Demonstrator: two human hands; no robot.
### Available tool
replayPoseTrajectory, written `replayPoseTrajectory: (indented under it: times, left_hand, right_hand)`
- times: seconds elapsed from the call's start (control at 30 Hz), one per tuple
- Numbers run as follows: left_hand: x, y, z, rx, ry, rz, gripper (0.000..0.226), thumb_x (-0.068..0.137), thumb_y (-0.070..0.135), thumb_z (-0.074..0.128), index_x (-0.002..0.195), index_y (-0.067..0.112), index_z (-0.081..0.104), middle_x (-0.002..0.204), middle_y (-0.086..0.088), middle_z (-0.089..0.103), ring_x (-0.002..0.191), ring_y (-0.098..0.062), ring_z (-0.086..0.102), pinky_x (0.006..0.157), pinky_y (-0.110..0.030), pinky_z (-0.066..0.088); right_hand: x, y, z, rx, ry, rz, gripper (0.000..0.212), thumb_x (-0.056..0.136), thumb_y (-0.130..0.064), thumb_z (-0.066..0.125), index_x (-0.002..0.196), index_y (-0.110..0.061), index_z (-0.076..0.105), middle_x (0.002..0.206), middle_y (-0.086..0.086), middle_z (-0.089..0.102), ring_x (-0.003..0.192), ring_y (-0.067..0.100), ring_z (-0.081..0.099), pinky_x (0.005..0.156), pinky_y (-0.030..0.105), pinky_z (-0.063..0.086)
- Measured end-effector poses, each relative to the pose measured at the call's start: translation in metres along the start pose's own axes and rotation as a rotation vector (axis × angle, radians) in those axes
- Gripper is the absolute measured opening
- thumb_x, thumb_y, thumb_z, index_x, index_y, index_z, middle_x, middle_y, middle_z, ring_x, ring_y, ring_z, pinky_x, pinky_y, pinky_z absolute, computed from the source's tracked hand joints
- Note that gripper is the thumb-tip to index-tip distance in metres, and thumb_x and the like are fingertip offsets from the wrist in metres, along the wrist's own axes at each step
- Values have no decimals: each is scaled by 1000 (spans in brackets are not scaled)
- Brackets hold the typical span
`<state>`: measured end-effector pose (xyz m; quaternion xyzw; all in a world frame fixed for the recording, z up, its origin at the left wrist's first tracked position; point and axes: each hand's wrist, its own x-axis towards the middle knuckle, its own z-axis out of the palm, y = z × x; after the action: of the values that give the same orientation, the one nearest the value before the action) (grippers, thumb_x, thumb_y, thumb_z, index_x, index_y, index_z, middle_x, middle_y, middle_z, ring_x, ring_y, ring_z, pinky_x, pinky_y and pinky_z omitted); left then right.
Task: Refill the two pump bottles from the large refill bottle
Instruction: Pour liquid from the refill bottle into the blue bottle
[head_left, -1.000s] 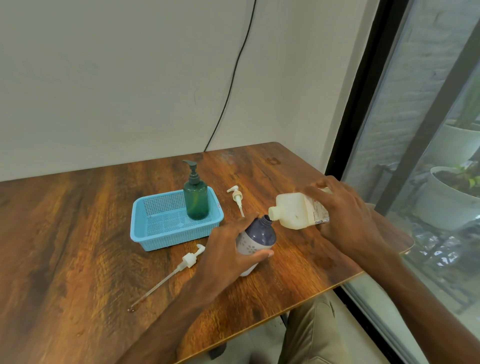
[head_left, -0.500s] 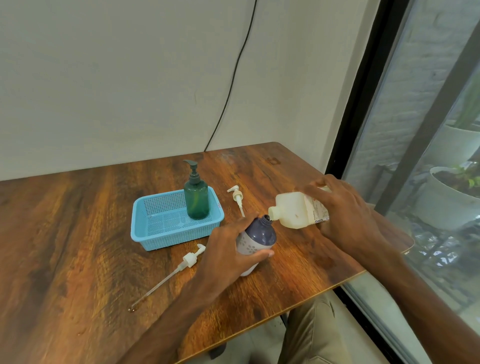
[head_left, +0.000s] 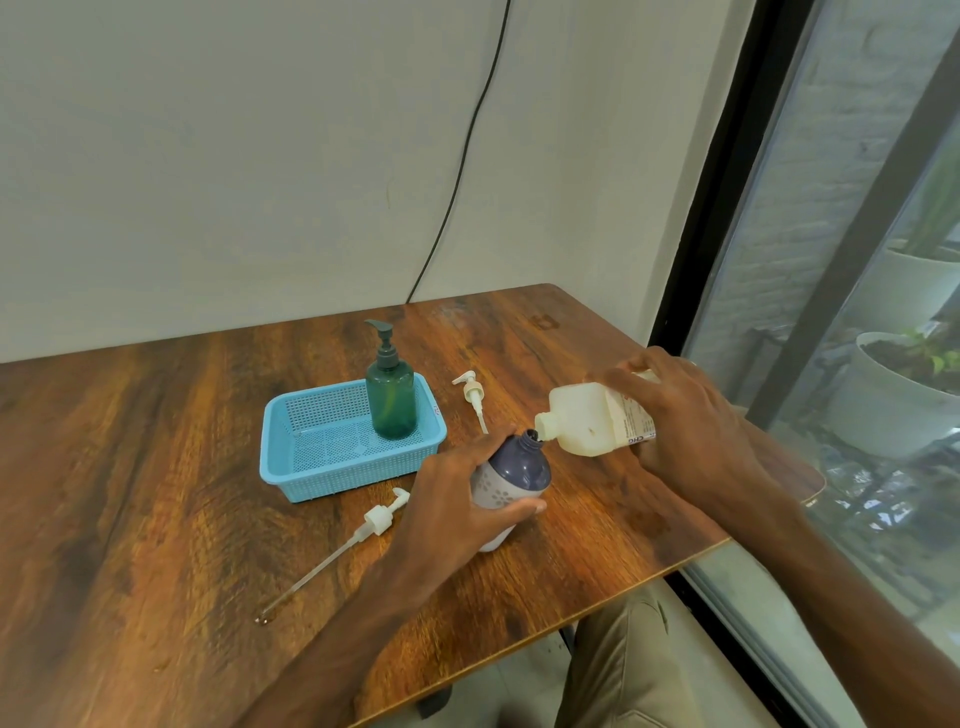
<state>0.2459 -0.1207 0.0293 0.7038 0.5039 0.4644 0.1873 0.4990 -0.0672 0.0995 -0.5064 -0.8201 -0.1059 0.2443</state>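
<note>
My left hand (head_left: 447, 506) grips a purple and white bottle (head_left: 511, 475) with its pump off, tilted toward the right. My right hand (head_left: 685, 426) holds the cream refill bottle (head_left: 587, 421) on its side, its spout touching the purple bottle's open neck. A green pump bottle (head_left: 390, 397) stands upright in the blue basket (head_left: 322, 467), pump head on. A white pump with a long tube (head_left: 363, 530) lies on the table in front of the basket. A second, smaller pump (head_left: 474, 397) lies to the right of the basket.
The wooden table (head_left: 156, 493) ends close behind my right hand at a glass window with a black frame (head_left: 727, 208). A black cable (head_left: 467, 156) runs down the wall behind. White plant pots (head_left: 883, 405) stand outside the glass.
</note>
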Motion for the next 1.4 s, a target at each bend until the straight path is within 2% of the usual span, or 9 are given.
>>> replayPoseTrajectory:
  times: [0.17,0.33,0.53,0.83,1.17,1.4]
  left_hand:
    - [0,-1,0,-1,-14,1,89,70,67,82,145,26,59,135,13,69,120,-1,64,97,-29,59]
    - [0,-2,0,-7,-19,-10,92,68,71,78,145,25,59,134,12,69,120,-3,65,96,-30,60]
    - [1,-2,-1,6,-23,-13,87,70,61,86,144,24,60,133,10,70,119,-4,65,95,-29,59]
    - [1,0,-1,-7,-7,-2,84,70,54,90,142,22,61,132,10,71,118,-2,65,96,-26,58]
    - [1,-3,0,-13,-23,-15,92,69,69,80,145,23,59,135,12,69,121,-3,64,97,-31,59]
    - [0,-3,-1,1,-5,-9,87,70,58,88,144,22,60,135,12,69,120,-1,64,97,-27,58]
  right_hand:
    - [0,-2,-2,-3,0,2,79,64,-13,88,134,-33,57,130,3,54,125,29,46,93,48,48]
    - [0,-5,-5,4,2,3,75,67,-12,87,134,-31,58,131,5,54,126,31,46,93,48,46]
    - [2,-5,-4,-9,-18,17,76,68,-18,87,135,-37,55,134,2,53,129,29,44,96,47,46]
    - [4,-4,-6,-19,-13,-15,76,66,-13,86,133,-35,57,129,3,54,126,30,47,91,47,47]
    - [6,-5,-8,-38,-24,-14,78,66,-12,86,134,-36,56,130,3,53,127,29,46,92,46,47]
    - [6,-8,-10,-26,-31,-15,76,67,-12,84,134,-35,57,131,3,54,128,30,46,93,47,48]
